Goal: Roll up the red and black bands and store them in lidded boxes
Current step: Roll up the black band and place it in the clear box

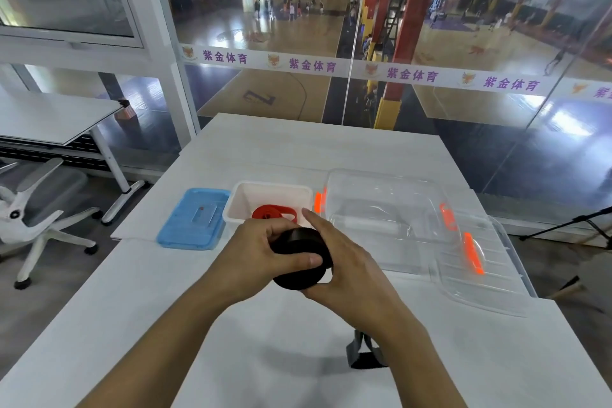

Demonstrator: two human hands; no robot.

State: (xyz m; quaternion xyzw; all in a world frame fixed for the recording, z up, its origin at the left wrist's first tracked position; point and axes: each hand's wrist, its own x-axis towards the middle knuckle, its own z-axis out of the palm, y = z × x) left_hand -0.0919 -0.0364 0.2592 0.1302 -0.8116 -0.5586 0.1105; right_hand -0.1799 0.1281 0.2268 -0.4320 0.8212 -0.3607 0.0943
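Black band (299,257) rolled into coil, held above surface (265,325) approx. centre; left hand (261,248) gripping coil w/ thumb over top, right hand (344,262) cupped round far side. Red band (273,213) already in white box (268,199), blue lid (193,219) beside. Advise: keep thumb pressure on loose end, hold coil tight till seated in clear box (414,228).

the black band (299,253) is wound into a thick, wide coil, held above the table between both hands, with a loose tail (364,353) hanging down below it. the red band (273,213) lies coiled inside the open white box (268,190). its blue lid (195,219) lies flat just left of it.
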